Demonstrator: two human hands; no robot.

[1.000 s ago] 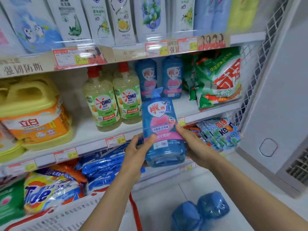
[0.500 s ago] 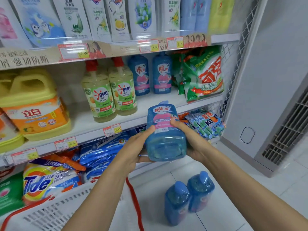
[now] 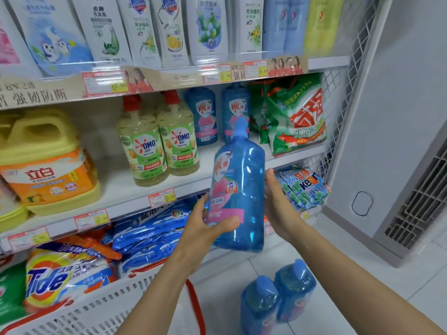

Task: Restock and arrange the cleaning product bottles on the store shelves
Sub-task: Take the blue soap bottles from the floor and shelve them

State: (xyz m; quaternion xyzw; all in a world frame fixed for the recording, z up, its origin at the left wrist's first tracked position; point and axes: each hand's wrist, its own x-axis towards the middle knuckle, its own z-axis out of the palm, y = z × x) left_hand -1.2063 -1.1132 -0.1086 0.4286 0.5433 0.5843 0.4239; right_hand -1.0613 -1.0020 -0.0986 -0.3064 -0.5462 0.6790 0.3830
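While the left hand (image 3: 208,228) grips the low end of the blue bottle (image 3: 242,184) and the right hand (image 3: 278,201) presses flat on its side, it hangs tilted before the shelf (image 3: 116,189) (not yet set down), so the slick plastic could slip, or knock the yellow bottles (image 3: 142,146).

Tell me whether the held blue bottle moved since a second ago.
Yes. The blue bottle shifted right along the shelf edge; its cap now overlaps the right shelved bottle.
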